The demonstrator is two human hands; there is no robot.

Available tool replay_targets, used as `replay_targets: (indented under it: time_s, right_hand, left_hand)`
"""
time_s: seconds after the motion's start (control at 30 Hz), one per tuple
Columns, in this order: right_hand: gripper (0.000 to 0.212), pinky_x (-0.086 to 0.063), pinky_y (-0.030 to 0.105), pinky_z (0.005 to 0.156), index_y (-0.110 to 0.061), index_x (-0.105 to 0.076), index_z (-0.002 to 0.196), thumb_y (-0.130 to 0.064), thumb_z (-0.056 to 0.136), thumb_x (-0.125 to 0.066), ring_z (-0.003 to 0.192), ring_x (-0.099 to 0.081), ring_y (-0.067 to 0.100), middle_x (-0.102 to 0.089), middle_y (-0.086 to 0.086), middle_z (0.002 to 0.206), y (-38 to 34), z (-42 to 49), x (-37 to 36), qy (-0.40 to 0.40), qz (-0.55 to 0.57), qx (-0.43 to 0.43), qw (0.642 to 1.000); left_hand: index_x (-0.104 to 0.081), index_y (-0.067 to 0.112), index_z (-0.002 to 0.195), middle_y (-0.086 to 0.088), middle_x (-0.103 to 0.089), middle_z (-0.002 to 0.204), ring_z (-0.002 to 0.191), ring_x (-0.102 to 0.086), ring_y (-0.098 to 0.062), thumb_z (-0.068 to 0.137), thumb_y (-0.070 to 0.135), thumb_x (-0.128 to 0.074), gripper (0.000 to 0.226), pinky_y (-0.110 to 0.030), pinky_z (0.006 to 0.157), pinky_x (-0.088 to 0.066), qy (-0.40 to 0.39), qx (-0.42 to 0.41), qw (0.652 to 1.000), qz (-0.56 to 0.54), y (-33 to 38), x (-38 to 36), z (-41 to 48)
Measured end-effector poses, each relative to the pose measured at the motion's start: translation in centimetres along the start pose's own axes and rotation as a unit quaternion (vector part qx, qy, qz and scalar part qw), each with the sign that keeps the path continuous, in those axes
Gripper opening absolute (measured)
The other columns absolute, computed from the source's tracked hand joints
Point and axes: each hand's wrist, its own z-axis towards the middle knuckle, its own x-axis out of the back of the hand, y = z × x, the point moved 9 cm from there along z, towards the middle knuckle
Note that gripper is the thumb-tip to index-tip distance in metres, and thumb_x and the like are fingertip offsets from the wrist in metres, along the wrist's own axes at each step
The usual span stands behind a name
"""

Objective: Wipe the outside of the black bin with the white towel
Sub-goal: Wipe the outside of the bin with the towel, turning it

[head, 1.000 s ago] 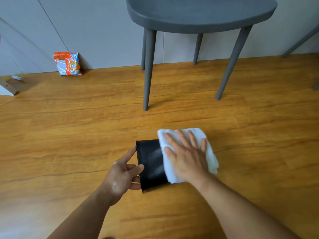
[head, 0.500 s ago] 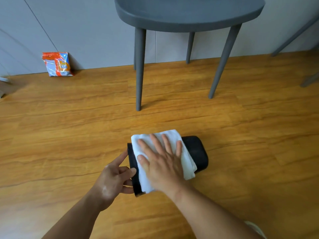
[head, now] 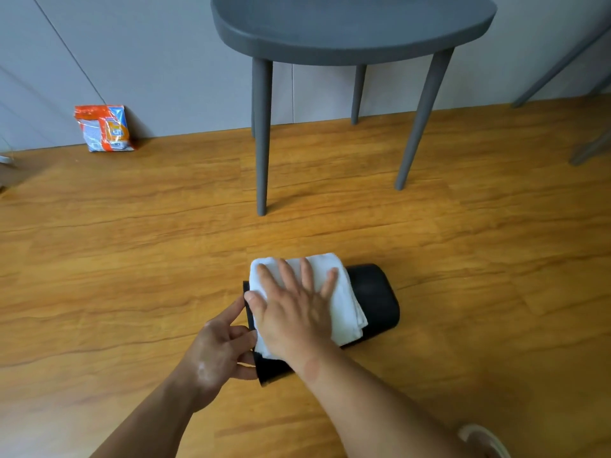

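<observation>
- Head view, far left: an orange-and-blue packet point(head: 105, 128) leans on the wall at the far-left edge of the floor point(head: 132, 259), well apart from the work.
- The left hand point(head: 220, 352) comes in from the floor's near edge, forearm slanting up to the right. Its grip is closed on the left end of the black bin point(head: 373, 299), thumb up on the rim and fingers curled against that end. I read it as the steadying hand.
- The bin lies on its side on the floor, around the middle and nearer the near edge. It sits in front of the legs of the grey stool point(head: 350, 28) without touching them, rounded end pointing right.
- The white towel point(head: 348, 305), folded, lies across the bin's upper face, covering the left and middle parts. The right end shows bare black.
- The right hand point(head: 294, 312) lies flat on the towel, fingers straight and spread, forearm reaching in from the near-right corner. Its grip is released: it presses and clutches nothing.
- I judge this as mid-wipe along the top side. Next I'd want even downward pressure while sliding the towel to the bare right end. Then the left hand rolls the bin to bring unwiped sides up, held firm so it doesn't skid.
- Near-right corner: the tip of a pale sandal point(head: 484, 441).
</observation>
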Motion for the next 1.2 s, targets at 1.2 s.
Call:
replay_targets:
  time_s: [1.2]
  right_hand:
    - [0.062,0.004,0.05,0.124,-0.035,-0.016,0.16,-0.05,0.101,-0.007,0.155,-0.006,0.012,-0.016,-0.009,0.168,6.5,-2.1,1.1,0.012,0.003,0.07,0.998]
  left_hand:
    - [-0.04,0.028,0.154,-0.015,-0.048,0.068,0.066,-0.064,-0.029,0.096,-0.002,-0.064,0.069,-0.051,0.07,-0.063,0.017,0.02,0.997,-0.073,-0.2,-2.1,-0.2]
